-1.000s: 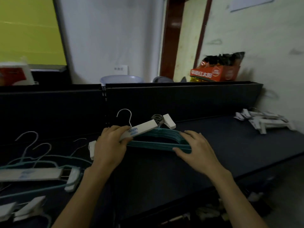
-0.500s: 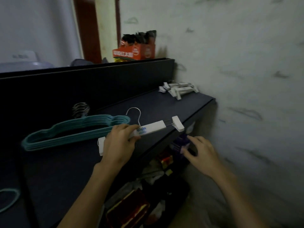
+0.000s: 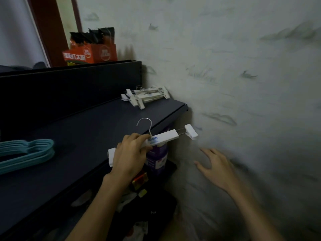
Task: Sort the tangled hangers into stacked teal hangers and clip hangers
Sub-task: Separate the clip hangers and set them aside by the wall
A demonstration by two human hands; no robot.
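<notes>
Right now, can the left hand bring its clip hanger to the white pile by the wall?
Probably yes. The left hand grips the clip hanger, and bare shelf lies between it and the pile; nothing blocks that path.

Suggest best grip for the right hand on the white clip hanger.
Probably the bare right end of the clip hanger bar, just inside the clip, approached from below right: left hand covers the middle, right hand is open beneath that end.
</notes>
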